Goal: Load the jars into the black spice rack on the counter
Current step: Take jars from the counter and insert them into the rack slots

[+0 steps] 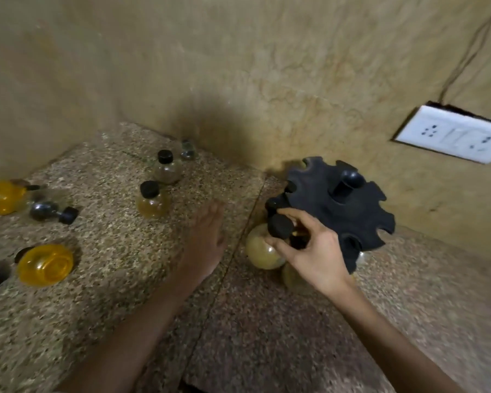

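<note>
The black spice rack (338, 205) stands at the right by the wall, its notched round top tilted toward me. My right hand (309, 251) pinches the neck of a round pale jar (260, 251) with a black cap, right at the rack's left rim. Another black cap sits in a notch just behind it. My left hand (207, 236) is blurred, flat and open over the counter, holding nothing. Loose jars stand at the middle: one amber (152, 204), one pale (167, 169). Further left, an orange jar (44, 265) lies on its side.
Speckled stone counter (111, 279) meets a beige wall in a corner. More jars lie at the far left: an orange one (0, 197), a dark one on its side (51, 212). A small clear jar (188, 148) sits by the wall. A white socket plate (454, 134) hangs right.
</note>
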